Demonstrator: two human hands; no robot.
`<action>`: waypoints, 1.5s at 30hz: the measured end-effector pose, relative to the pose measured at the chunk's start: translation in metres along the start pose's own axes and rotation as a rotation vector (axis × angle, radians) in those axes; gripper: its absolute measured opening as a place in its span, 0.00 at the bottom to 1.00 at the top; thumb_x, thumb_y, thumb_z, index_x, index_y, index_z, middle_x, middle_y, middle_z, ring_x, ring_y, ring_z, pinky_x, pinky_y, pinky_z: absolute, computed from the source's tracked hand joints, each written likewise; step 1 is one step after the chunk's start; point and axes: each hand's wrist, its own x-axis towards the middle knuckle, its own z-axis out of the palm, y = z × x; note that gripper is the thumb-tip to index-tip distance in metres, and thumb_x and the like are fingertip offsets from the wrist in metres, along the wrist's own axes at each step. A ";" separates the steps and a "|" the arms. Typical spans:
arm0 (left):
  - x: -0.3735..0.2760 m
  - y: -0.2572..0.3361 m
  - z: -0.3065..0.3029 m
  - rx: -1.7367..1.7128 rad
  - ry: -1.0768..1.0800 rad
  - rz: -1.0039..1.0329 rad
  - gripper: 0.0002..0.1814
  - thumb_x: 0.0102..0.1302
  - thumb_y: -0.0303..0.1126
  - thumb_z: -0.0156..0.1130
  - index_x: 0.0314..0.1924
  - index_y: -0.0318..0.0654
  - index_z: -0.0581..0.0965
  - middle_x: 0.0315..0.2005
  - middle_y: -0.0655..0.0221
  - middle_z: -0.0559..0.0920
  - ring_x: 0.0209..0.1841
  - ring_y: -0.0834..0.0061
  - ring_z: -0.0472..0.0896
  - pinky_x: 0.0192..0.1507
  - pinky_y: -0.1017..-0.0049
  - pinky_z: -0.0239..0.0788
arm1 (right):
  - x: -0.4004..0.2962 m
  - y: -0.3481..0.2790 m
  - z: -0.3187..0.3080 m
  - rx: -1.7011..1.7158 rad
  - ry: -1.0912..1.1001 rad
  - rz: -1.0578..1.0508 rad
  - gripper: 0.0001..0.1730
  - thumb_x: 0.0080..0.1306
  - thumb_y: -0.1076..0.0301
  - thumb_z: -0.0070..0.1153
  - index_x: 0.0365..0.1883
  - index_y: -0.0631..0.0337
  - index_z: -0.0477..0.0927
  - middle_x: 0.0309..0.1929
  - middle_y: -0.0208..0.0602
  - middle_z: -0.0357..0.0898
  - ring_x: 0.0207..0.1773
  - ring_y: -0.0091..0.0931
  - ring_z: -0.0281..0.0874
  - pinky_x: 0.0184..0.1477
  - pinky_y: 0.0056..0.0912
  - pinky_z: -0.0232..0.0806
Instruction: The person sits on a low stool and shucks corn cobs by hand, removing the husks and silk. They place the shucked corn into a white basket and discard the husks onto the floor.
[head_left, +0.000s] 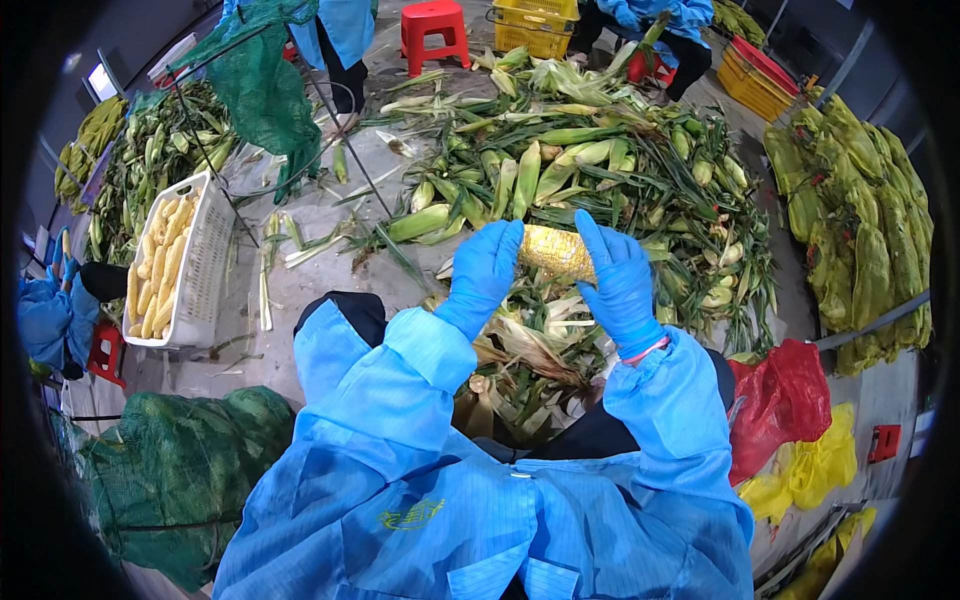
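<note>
A husked corn cob (556, 250) with yellow kernels lies crosswise between my two blue-gloved hands, above the pile. My left hand (486, 268) grips its left end. At the other end, my right hand (619, 279) has its fingers and thumb around the cob, the index finger reaching upward along it. Beyond the hands spreads a heap of corn in green husks (529, 180), mixed with loose leaves. Stripped husks (536, 352) lie below the cob, between my knees.
A white plastic crate (206, 262) at left holds several husked cobs. A green mesh bag hangs on a metal frame (259, 105). Full green mesh sacks (187, 465) and yellow mesh sacks (862, 225) flank me. A red stool (433, 34) stands ahead; other people sit or stand around.
</note>
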 end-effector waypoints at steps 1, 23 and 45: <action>0.000 -0.004 0.002 -0.154 0.015 -0.048 0.19 0.65 0.45 0.51 0.29 0.34 0.71 0.20 0.60 0.74 0.23 0.68 0.71 0.27 0.66 0.61 | -0.002 0.001 0.003 0.073 -0.022 0.076 0.50 0.38 0.74 0.64 0.63 0.50 0.58 0.47 0.38 0.66 0.44 0.39 0.66 0.47 0.39 0.63; -0.027 -0.042 0.008 -0.354 -0.760 -0.606 0.28 0.65 0.48 0.44 0.62 0.46 0.60 0.58 0.59 0.67 0.62 0.63 0.61 0.64 0.53 0.35 | -0.014 0.038 0.020 1.629 -0.104 1.107 0.29 0.58 0.48 0.51 0.50 0.61 0.70 0.37 0.38 0.79 0.34 0.27 0.78 0.33 0.26 0.68; -0.032 -0.029 0.017 -0.991 -0.817 -0.955 0.28 0.58 0.25 0.51 0.60 0.32 0.62 0.57 0.64 0.68 0.58 0.72 0.67 0.54 0.80 0.57 | -0.016 0.030 0.059 1.355 0.124 0.778 0.28 0.56 0.61 0.59 0.51 0.67 0.67 0.44 0.38 0.74 0.40 0.26 0.74 0.43 0.27 0.67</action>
